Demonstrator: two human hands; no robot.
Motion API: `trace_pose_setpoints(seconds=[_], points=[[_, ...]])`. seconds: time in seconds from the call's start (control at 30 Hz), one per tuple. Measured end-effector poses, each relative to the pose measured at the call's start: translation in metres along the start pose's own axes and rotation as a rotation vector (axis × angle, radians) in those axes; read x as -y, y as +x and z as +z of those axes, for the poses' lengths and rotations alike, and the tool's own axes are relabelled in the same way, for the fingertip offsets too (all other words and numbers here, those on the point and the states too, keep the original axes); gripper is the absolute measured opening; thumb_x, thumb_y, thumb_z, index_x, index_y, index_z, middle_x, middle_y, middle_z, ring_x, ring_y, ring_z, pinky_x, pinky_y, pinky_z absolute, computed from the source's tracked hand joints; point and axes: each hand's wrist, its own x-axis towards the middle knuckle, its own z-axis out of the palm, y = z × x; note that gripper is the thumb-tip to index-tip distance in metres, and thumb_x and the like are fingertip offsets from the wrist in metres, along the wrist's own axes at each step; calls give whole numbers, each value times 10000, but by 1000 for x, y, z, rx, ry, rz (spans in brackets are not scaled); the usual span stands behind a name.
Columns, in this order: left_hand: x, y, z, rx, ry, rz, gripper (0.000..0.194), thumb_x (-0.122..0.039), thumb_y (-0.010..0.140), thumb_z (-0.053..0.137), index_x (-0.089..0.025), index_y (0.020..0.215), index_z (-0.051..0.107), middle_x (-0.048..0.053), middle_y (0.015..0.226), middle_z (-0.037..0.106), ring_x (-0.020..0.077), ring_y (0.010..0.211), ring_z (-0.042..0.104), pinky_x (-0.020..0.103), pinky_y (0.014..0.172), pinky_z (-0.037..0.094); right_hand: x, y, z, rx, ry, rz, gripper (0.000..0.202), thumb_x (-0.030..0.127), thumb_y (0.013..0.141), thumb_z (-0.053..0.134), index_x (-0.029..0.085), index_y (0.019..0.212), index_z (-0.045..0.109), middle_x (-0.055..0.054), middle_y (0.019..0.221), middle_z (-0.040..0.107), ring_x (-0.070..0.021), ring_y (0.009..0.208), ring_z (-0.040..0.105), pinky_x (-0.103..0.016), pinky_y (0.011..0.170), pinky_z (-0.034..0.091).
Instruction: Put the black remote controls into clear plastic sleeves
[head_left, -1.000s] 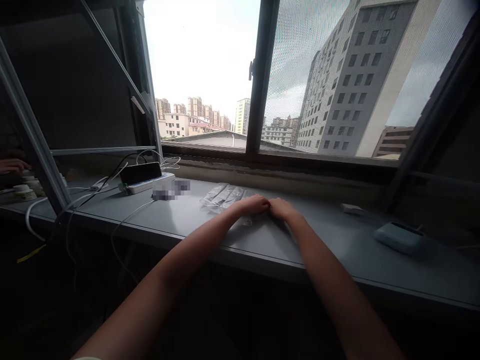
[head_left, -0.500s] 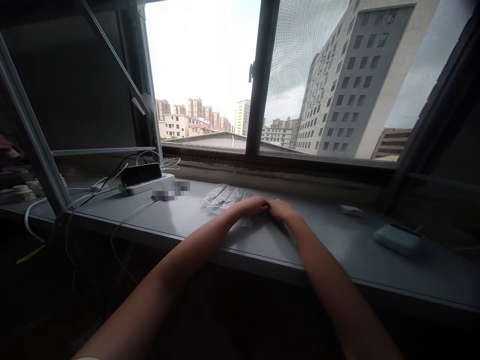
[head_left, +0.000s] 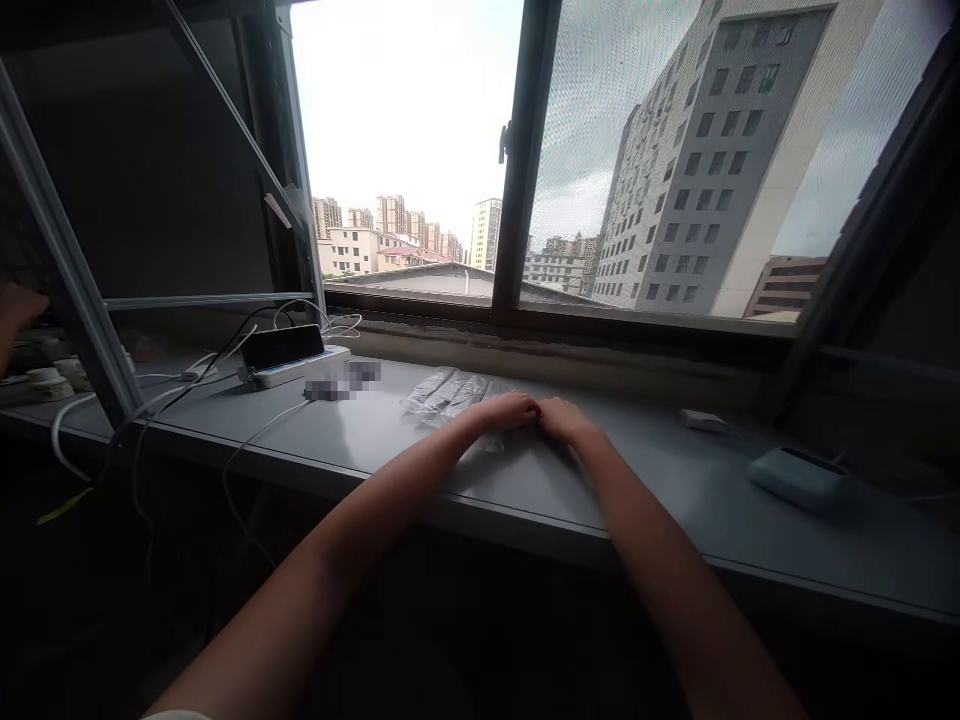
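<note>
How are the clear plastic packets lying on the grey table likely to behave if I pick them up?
The clear plastic packets look creased, so they'd probably bend rather than stay stiff. Their shiny film may slide on the smooth grey table. Lying flat, they seem unlikely to roll.

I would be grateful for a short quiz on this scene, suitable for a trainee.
1. True or false: the left hand and the right hand are close together over the desk.

2. Which hand is nearer the clear packets?
A) the left hand
B) the right hand
C) both equally

3. Put these in order as seen from left to right in the picture: the blue case, the clear packets, the phone.

Key: 1. True. 2. A. 3. The phone, the clear packets, the blue case.
</note>
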Motion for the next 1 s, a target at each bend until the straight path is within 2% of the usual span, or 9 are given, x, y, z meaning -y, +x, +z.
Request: trace_pose_setpoints(seconds=[1.0], points=[[1,0,0,4,8,-4,253,-107,891,460,-122,842,708,66,833,713,166,759,616,255,770,458,0,-1,-1,-2,-7,-1,351,235,937,438,177,1193,671,-146,1197,676,-283,1088,641,-310,815,480]])
